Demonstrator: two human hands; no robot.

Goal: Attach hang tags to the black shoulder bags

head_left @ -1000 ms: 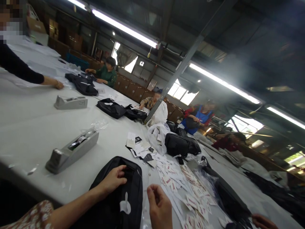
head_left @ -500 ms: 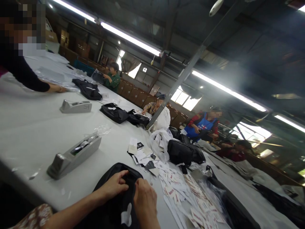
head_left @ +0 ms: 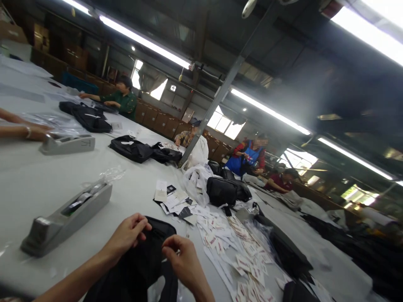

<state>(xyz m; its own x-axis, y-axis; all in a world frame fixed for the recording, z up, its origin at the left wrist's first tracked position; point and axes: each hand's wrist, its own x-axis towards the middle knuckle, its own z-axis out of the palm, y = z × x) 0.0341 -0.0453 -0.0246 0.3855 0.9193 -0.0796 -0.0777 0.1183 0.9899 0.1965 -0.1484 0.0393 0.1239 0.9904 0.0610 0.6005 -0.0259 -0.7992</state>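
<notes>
A black fabric bag lies in front of me at the table's near edge, with a white tag or paper low on it. My left hand is closed at the bag's upper left edge, fingers curled and thumb against them. On the opposite side, my right hand pinches the bag's right edge between thumb and forefinger. Exactly which piece of fabric each pinch holds is too small to tell. Left of the bag stands a grey tape dispenser.
Paper tags and many small printed labels are spread right of the bag. Further back are black bags, a white plastic bag and another tape dispenser. A co-worker's hand reaches in at left; other people work beyond.
My view has swung right, so things sit further left. My hands have drawn slightly apart at the bag's edges. The co-worker's hand at left has come close to the far tape dispenser.
</notes>
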